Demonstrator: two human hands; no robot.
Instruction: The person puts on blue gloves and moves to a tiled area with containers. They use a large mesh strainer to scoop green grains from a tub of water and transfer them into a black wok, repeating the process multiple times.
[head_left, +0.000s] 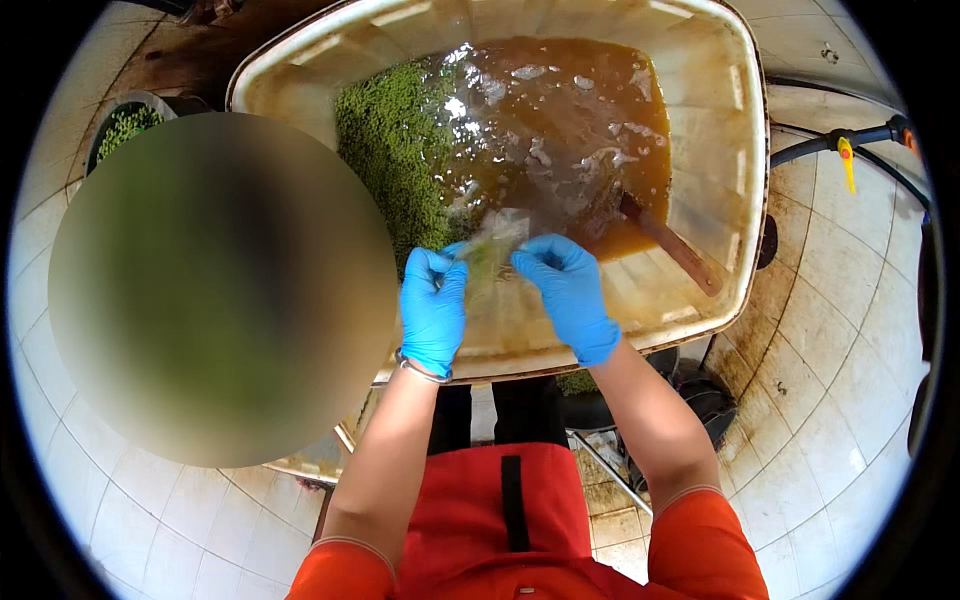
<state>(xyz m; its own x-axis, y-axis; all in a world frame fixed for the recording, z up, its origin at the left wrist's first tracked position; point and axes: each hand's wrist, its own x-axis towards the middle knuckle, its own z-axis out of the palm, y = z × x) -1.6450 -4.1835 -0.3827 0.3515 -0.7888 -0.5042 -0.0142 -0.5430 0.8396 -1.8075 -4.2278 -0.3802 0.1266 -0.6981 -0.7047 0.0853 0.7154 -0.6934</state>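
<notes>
Both my hands wear blue gloves and are raised over the near side of a large cream tub [712, 120]. Between them is a small clear plastic bag [497, 235], partly smeared by motion. My left hand [434, 305] pinches its left side, and the fingertips of my right hand [568, 290] are closed at its right side. Beyond the hands, brown liquid [560, 110] with patches of foam fills much of the tub. A heap of small round green pieces [392, 150] lies at the tub's left, partly wet. What the bag holds is too blurred to tell.
A brown handle [672, 248] leans from the liquid over the tub's right inner slope. At the far left stands a bucket [128, 125] of green pieces. A black hose [825, 146] with a yellow valve lever is at the right. A large blurred disc hides the left area.
</notes>
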